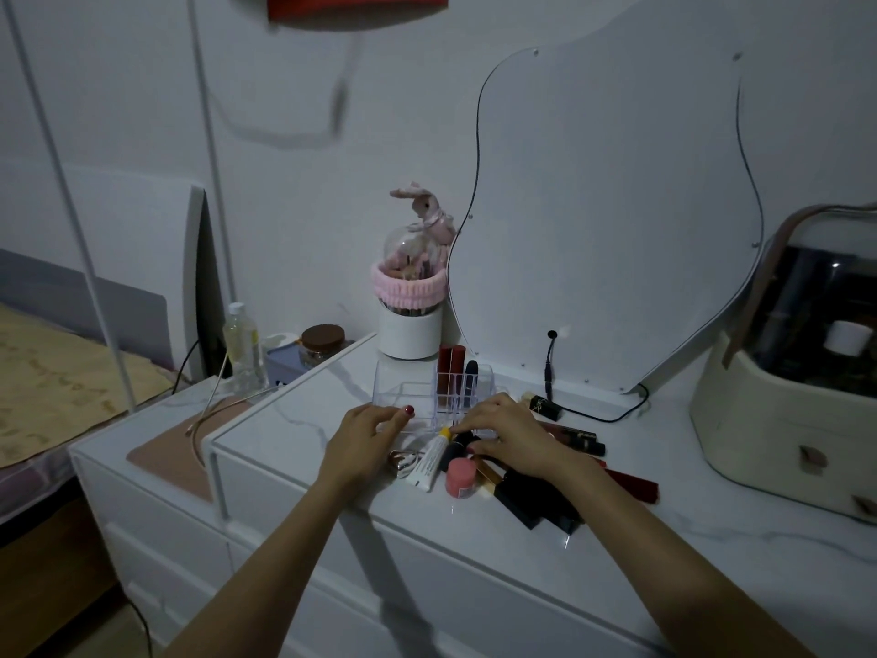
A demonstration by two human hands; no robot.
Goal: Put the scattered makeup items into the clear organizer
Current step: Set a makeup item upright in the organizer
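Beside the clear organizer [417, 396], left hand [368, 432] rests flat, grip apart; right hand [510, 432], in front, grip clamped on a dark lipstick [455, 448].

Glossy white marble-look finish with grey veining on the dresser top [545, 529]; clear, smooth hard plastic for the organizer [403, 389]; soft matt white plastic on the squeeze tube [429, 460] with a yellow cap; shiny pink plastic on the small round jar [461, 476]; fluffy pink cloth for the headband [403, 289] around a matt white cup [410, 332]; glossy red polish on the left hand [368, 432] thumbnail.
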